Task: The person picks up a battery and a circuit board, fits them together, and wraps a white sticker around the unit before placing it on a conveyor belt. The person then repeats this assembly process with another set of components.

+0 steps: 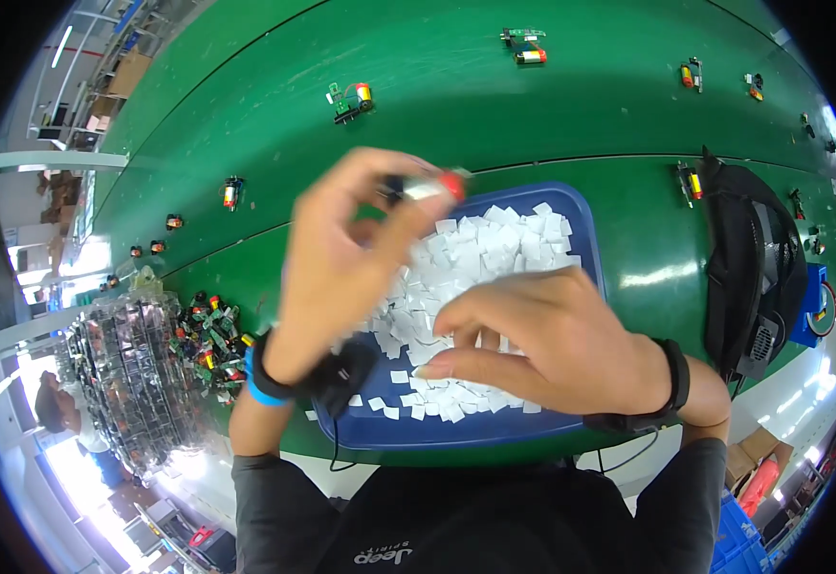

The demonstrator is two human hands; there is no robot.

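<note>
My left hand (356, 253) is raised over the left part of a blue tray (585, 230). Its fingers close on a small battery assembly (432, 187), red at one end and dark at the other, smeared by motion. Many small white square pieces (495, 244) are heaped in the tray. Just above this heap, toward its near side, my right hand (542, 330) is bent with thumb and forefinger apart. I see nothing between those fingertips. Both wrists wear dark bands, and a blue band sits on the left one.
Battery-and-circuit-board assemblies (351, 100) are spread over the green table (418, 105). A pile of similar parts (209, 340) lies left of the tray, beside stacked clear plastic trays (136, 368). At the right stands a black bag (748, 258); a cable (335, 450) hangs near the tray's front edge.
</note>
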